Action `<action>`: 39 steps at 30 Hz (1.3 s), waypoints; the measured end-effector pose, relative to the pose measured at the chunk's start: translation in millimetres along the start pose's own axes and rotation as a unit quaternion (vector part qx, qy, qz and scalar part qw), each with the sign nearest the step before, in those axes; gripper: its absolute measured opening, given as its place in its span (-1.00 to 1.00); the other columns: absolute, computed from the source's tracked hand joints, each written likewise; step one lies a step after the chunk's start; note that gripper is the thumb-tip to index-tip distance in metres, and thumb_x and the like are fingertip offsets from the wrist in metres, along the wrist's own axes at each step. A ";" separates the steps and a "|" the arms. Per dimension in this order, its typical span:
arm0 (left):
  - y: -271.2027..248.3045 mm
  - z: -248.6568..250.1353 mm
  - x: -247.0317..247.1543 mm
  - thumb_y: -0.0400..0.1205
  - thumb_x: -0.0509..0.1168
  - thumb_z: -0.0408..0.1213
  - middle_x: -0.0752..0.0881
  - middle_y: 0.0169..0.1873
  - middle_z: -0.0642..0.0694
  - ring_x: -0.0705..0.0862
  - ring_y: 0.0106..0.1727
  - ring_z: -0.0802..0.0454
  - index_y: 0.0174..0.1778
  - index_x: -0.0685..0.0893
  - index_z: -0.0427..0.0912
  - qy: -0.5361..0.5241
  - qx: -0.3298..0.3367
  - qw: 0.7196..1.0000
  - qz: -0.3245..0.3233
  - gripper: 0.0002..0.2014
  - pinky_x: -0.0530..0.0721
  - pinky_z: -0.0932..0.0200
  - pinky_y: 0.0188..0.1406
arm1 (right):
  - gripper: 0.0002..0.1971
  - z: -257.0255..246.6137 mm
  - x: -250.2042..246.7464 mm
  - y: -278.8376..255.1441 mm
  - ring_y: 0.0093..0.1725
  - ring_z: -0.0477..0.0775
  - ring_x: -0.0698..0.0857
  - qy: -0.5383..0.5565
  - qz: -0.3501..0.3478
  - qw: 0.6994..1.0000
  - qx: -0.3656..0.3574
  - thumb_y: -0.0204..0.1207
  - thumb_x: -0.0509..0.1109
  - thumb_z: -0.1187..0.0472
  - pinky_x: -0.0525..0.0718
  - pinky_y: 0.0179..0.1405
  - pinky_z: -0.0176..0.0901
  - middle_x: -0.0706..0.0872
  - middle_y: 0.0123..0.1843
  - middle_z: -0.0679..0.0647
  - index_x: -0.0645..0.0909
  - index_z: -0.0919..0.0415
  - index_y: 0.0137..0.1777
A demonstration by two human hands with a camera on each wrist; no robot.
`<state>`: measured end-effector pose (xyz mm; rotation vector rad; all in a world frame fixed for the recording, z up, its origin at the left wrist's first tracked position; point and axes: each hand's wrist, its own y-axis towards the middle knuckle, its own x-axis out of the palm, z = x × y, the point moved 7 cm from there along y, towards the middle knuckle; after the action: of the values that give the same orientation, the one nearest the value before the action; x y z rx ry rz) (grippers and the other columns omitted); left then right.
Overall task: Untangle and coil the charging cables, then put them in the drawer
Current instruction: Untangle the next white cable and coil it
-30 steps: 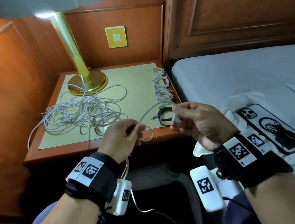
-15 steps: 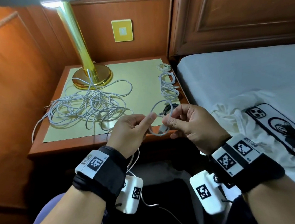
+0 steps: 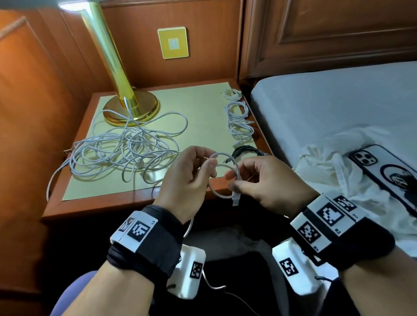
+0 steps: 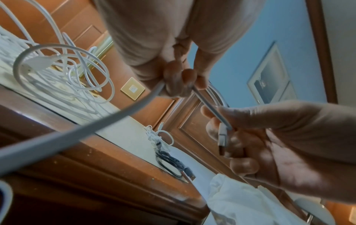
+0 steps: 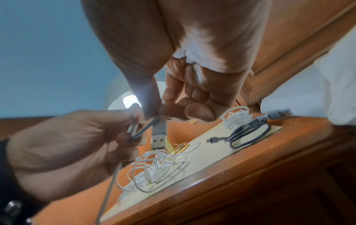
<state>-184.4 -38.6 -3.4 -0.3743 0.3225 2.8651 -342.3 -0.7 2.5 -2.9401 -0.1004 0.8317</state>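
The grey-sheeted bed (image 3: 336, 101) fills the right of the scene, with a phone in a printed case (image 3: 401, 181) lying on white cloth at its near edge. Left of it stands the wooden nightstand with a pale yellow mat (image 3: 198, 108), a brass lamp base (image 3: 132, 109) at its far side. On the mat's left lies the large tangle of white charging cables (image 3: 123, 152), still unsorted. Along the right edge sit small white coiled bundles (image 3: 238, 120) and, nearer, a coiled black cable (image 3: 244, 152).

In front of the nightstand's near edge, the left hand (image 3: 186, 180) and right hand (image 3: 267, 180) are close together on one grey flat cable (image 3: 223, 179). The left pinches the gathered turns; the right pinches the strand just above its grey USB plug (image 5: 159, 134), which hangs down.

A second ago the cable ran loosely between hands held apart, with only a small loop at the left. Now the hands have closed in and a full ring has formed, so this cable's coiling seems nearly done. The tangle remains, and no drawer is visible open.
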 end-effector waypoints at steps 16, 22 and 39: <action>4.1 5.9 -5.7 0.72 0.34 -0.30 0.74 -0.38 0.05 0.60 -0.48 0.20 -0.01 0.73 -0.16 0.090 0.092 0.990 0.050 -0.93 0.56 0.24 -0.38 | -0.78 -1.2 -0.9 -1.5 -0.41 -0.05 0.65 0.193 0.028 0.980 0.033 0.71 0.36 0.06 0.53 -0.48 -0.32 0.85 -0.10 0.15 0.76 0.12 0.17; 2.1 9.8 -7.8 0.70 0.36 -0.19 0.72 -0.46 0.02 0.57 -0.55 0.17 -0.21 0.66 -0.10 0.108 0.064 0.991 0.049 -0.82 0.49 0.29 -0.44 | -0.64 -0.1 1.6 -2.8 -0.52 -0.09 0.55 0.253 0.005 0.966 0.057 0.76 0.24 0.03 0.45 -0.52 -0.23 0.77 -0.30 0.03 0.79 0.25 0.02; 14.1 11.7 -5.0 0.62 0.45 -0.04 0.68 -0.52 0.00 0.46 -0.55 0.08 -0.25 0.72 -0.16 0.019 -0.002 1.000 -0.007 -0.73 0.43 0.25 -0.52 | -0.68 -1.9 0.0 -0.1 -0.61 -0.13 0.33 0.359 -0.059 0.924 0.116 0.75 0.22 0.08 0.27 -0.56 -0.25 0.61 -0.31 0.04 0.67 0.23 -0.13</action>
<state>-185.9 -50.0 11.6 -0.4304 0.3209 2.8491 -341.4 -0.8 4.1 -2.7675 -0.1142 -0.2599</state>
